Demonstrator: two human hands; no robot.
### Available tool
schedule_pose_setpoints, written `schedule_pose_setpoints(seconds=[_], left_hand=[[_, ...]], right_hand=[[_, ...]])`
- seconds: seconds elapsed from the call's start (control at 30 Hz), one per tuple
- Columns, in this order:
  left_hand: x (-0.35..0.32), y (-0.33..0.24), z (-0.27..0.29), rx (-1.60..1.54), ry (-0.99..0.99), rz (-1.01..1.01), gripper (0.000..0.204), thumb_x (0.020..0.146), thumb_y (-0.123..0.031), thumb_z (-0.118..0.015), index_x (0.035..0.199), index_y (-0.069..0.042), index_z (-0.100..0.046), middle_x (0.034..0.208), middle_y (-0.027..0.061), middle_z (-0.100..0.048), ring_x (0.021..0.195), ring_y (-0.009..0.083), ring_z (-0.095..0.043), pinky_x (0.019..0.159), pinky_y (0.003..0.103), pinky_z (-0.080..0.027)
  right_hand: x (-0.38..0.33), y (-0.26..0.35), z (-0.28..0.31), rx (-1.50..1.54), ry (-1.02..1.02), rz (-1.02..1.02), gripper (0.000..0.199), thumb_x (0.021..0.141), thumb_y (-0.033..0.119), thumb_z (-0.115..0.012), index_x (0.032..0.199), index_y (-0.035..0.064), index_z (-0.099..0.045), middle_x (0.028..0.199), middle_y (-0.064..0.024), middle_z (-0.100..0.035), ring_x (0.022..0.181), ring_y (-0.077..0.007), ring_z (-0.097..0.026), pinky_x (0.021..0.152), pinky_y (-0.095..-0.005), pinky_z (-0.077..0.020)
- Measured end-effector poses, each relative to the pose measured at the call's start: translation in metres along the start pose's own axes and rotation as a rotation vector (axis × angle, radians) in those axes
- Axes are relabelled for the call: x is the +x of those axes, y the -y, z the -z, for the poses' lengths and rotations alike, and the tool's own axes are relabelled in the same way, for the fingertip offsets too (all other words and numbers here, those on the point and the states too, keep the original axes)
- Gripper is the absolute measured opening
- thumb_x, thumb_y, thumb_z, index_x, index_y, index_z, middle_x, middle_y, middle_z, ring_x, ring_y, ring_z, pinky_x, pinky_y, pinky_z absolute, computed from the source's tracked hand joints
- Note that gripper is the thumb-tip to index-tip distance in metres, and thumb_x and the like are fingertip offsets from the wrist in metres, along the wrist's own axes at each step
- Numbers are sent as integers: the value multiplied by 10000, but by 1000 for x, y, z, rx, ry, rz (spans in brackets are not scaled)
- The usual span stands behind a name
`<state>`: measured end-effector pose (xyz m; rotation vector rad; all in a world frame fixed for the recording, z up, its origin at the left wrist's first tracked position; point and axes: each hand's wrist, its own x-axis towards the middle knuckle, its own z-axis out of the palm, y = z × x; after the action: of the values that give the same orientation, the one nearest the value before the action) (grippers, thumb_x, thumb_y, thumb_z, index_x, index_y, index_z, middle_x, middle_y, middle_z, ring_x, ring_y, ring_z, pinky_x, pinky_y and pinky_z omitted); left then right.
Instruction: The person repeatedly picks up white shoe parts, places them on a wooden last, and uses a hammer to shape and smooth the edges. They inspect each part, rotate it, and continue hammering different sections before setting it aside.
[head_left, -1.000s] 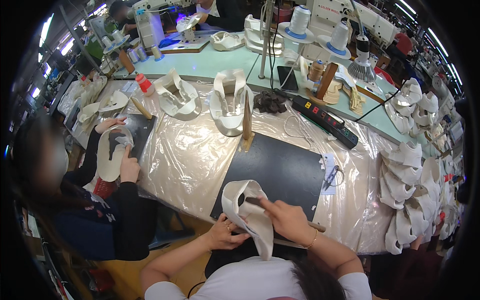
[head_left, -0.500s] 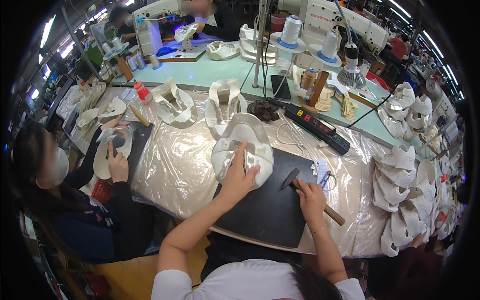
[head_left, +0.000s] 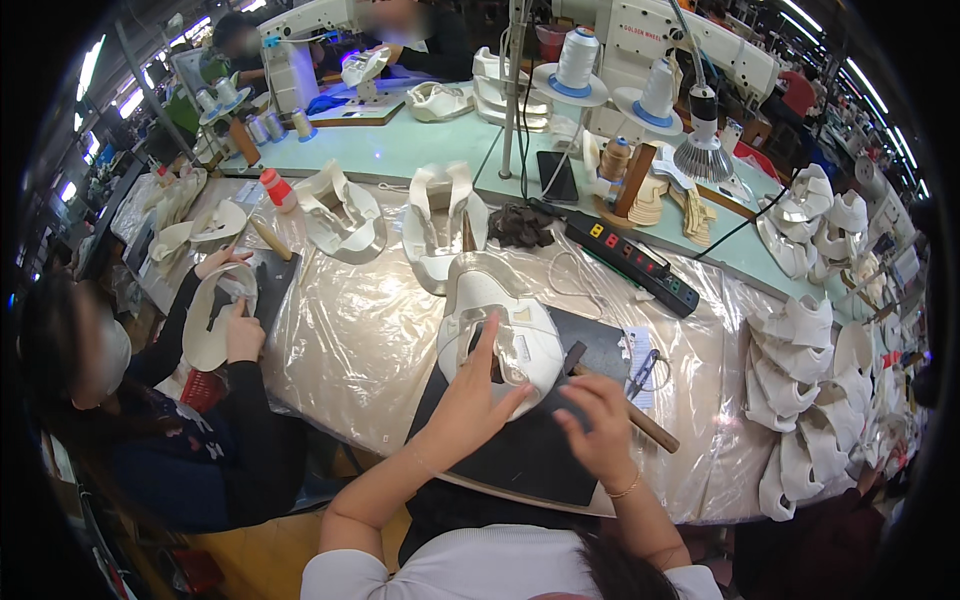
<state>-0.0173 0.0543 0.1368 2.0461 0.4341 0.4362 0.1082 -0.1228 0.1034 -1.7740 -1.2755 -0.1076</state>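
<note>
The left hand [head_left: 478,390] reaches forward, fingers spread and pressed flat on one white shoe upper [head_left: 500,330], which lies on the dark mat [head_left: 530,450] at the table's near edge. The right hand [head_left: 598,425] hovers just beside it, fingers curled loosely around the handle of one hammer [head_left: 620,400]. One pair of scissors [head_left: 645,370] lies near.
</note>
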Motion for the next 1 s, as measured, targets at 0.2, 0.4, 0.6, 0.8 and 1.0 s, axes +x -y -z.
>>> schedule_pose_setpoints(seconds=[0.2,0.4,0.6,0.8,1.0], left_hand=[[-43,22,-15,186,-8,-249,766,852,-84,-665,1479,42,-243,1252,283,-518,1133,416,-547,1034,442,-402],[-49,45,-19,670,100,-424,669,824,-58,-601,1449,16,-372,993,137,-596,943,286,-594,884,405,-430],[-56,24,-4,520,99,-508,648,828,-68,-619,1441,-29,-413,940,74,-594,863,217,-591,794,361,-404],[-72,3,-7,477,161,-271,566,832,-101,-689,1359,-38,-493,907,94,-633,863,214,-618,774,354,-411],[-71,28,-20,247,1,-179,327,843,-92,-681,1145,0,-596,1102,179,-648,1039,350,-621,884,409,-514]], right_hand=[[16,11,-23,-265,240,238,562,733,292,-785,1235,109,-609,1261,-70,-539,1153,-261,-508,951,-406,-381],[19,8,-27,-382,327,342,370,695,269,-784,1008,117,-658,1372,-18,-484,1190,-238,-452,937,-430,-345],[17,14,-5,-248,320,303,326,703,273,-780,965,123,-657,1399,-19,-460,1205,-263,-447,945,-434,-345],[6,17,13,-132,490,193,320,749,260,-760,1019,116,-667,1255,-24,-563,1186,-243,-480,930,-416,-359],[-1,16,-11,-141,443,215,481,787,258,-737,1233,131,-611,1180,-14,-605,1056,-195,-559,865,-377,-364]])
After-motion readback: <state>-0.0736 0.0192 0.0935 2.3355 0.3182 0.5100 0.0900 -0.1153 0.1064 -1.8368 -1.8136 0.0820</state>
